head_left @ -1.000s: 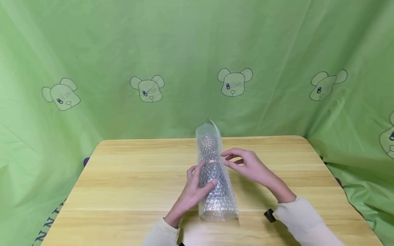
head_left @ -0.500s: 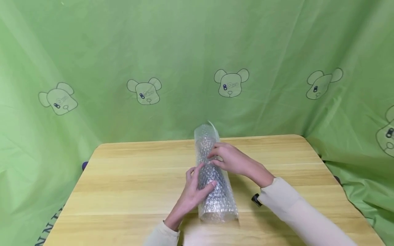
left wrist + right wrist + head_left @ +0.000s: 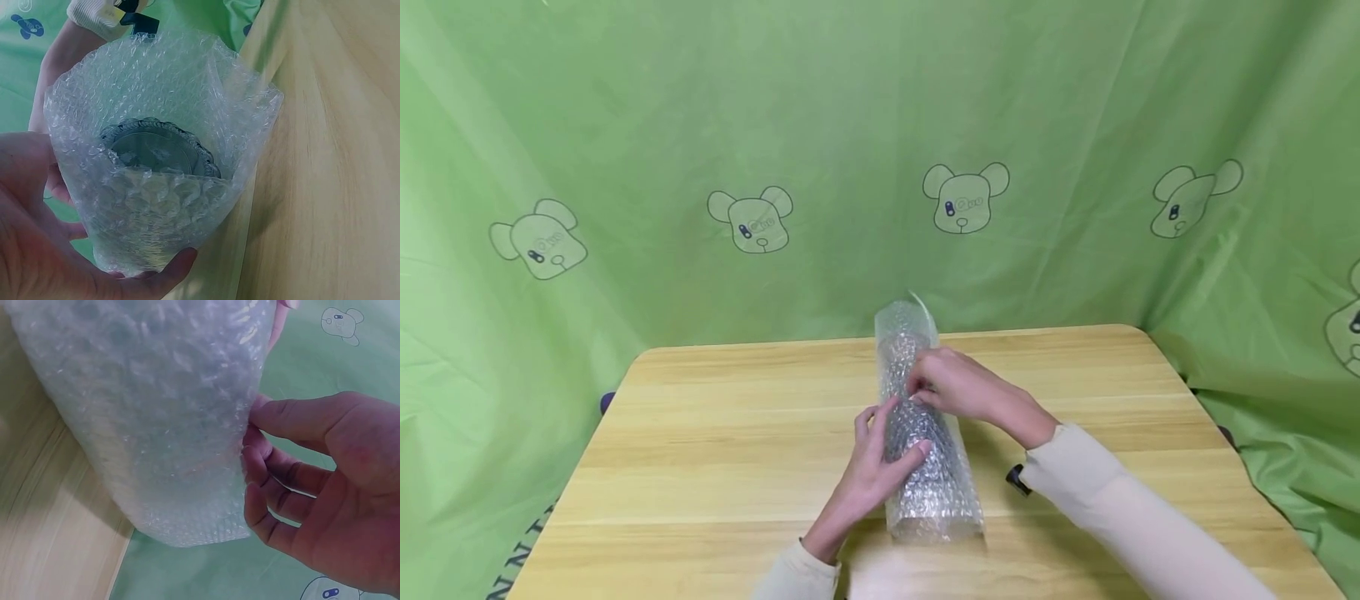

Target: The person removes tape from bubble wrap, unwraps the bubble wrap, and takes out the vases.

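bubble wrap: we have it (image 3: 934,496) rolled into a tube, lying lengthwise on the tabletop (image 3: 722,442), right of the left hand (image 3: 867,468), one end toward the person.
glass vessel: inside the tube; we see its round, scalloped end (image 3: 156,150) in the left wrist view, set back from the wrap's gaping near mouth.
left grip: curled round the tube's side, thumb over the top, fingers along the left flank; we read it as holding the wrap.
right grip: right hand (image 3: 961,387) over the tube past the left hand's fingertips, thumb and fingertips drawn together, pinching at the wrap's surface; we can't tell exactly which layer.
sleeves: pale, on both forearms (image 3: 1120,500); black piece (image 3: 1017,480) sits by the right cuff.
backdrop: green cloth (image 3: 850,100) behind and at both sides, printed with bear-head outlines (image 3: 750,225); dark lettering (image 3: 523,546) at lower left, partly hidden.
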`<state>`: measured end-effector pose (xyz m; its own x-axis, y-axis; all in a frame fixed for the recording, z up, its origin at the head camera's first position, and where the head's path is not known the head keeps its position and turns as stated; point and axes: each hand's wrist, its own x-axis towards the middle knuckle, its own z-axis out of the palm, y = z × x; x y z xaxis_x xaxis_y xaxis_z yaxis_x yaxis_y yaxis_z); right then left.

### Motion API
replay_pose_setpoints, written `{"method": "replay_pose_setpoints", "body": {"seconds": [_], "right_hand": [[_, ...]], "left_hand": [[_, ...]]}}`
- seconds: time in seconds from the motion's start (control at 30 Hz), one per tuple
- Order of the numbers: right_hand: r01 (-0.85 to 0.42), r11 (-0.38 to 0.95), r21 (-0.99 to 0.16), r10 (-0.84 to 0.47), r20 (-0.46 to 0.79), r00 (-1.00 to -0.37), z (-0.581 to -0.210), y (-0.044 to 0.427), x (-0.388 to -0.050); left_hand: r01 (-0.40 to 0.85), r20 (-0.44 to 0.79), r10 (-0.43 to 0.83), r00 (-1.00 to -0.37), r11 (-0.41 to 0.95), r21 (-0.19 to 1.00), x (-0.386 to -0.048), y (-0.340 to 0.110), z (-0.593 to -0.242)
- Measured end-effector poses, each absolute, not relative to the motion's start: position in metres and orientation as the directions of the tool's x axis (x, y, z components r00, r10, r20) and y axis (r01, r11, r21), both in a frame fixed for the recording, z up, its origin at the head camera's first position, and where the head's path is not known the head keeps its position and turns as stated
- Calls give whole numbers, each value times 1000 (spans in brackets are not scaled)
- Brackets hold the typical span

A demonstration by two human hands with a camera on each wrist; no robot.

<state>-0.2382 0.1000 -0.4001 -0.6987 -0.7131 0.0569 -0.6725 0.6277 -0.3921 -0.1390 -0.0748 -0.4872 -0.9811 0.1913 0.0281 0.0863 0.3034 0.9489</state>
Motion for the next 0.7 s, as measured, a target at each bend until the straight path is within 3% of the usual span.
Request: {"method": "replay_pose_setpoints", "body": {"seconds": [0.33,0.7], "right_hand": [[-662,619,-423,-719,35,-695,-400,97,-241],[-654,563,-505,-717,94,-690,-401,110,-240]], "left_hand": [[91,33,195,-980,301,949,-138,-76,-488],[102,36,211,-977,311,945,-142,-78,-488]]}}
